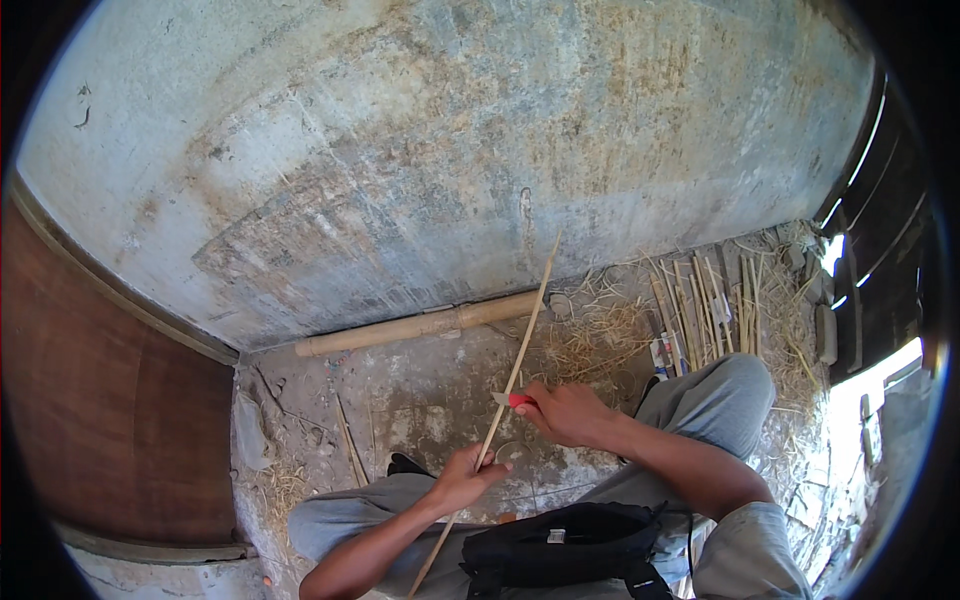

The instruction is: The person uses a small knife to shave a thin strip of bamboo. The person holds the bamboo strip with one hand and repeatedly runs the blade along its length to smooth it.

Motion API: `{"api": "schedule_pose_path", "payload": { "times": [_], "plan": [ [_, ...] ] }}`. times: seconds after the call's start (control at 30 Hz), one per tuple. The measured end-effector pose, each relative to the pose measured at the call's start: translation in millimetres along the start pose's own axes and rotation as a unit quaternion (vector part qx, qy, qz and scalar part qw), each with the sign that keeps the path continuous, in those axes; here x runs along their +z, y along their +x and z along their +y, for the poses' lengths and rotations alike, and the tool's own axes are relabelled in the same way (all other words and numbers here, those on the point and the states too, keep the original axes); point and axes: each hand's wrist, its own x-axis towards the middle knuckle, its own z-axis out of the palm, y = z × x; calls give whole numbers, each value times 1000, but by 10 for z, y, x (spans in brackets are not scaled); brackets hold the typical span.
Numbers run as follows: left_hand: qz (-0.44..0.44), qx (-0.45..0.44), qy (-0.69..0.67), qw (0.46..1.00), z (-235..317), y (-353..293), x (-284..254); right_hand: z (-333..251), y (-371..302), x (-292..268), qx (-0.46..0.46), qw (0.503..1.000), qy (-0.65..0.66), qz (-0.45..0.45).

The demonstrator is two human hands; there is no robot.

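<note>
A long, thin bamboo strip [522, 350] slants from my lap up toward the wall. My left hand [466, 478] is closed around its lower part, with the thumb pointing to the right. Higher on the strip, my right hand [569, 412] grips a knife with a red handle [522, 400]. The knife's short blade [500, 398] lies against the strip, across it. Fingers of the right hand wrap the handle and hide most of it.
A thick bamboo pole [420, 330] lies along the foot of the stained wall [480, 160]. Several cut strips [705, 310] rest at the right among curly shavings [595, 335]. A black bag [560, 545] sits on my lap. A brown panel [120, 400] stands at the left.
</note>
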Motion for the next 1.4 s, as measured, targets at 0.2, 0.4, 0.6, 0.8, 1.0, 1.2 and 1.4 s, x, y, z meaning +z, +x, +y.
{"api": "schedule_pose_path", "payload": {
  "times": [0.2,0.4,0.6,0.8,1.0,1.2,1.4],
  "plan": [
    [80,88,119,986,-94,20,57,-49,-28,-27,-12,999,-1,48],
    [105,99,138,980,-47,-30,91,-50,-40,-64,-18,998,-50,17],
    [113,87,160,977,-112,-56,104,-32,-28,-124,-24,998,-60,-22],
    [120,97,173,973,-151,-47,112,53,15,43,19,989,-147,8],
    [124,116,164,972,-128,-53,129,107,29,196,36,981,-187,34],
    [14,49,26,998,-183,-101,97,65,24,126,11,976,-209,58],
    [-16,28,-28,999,-183,-133,99,140,44,134,28,978,-195,66]
  ]
}}
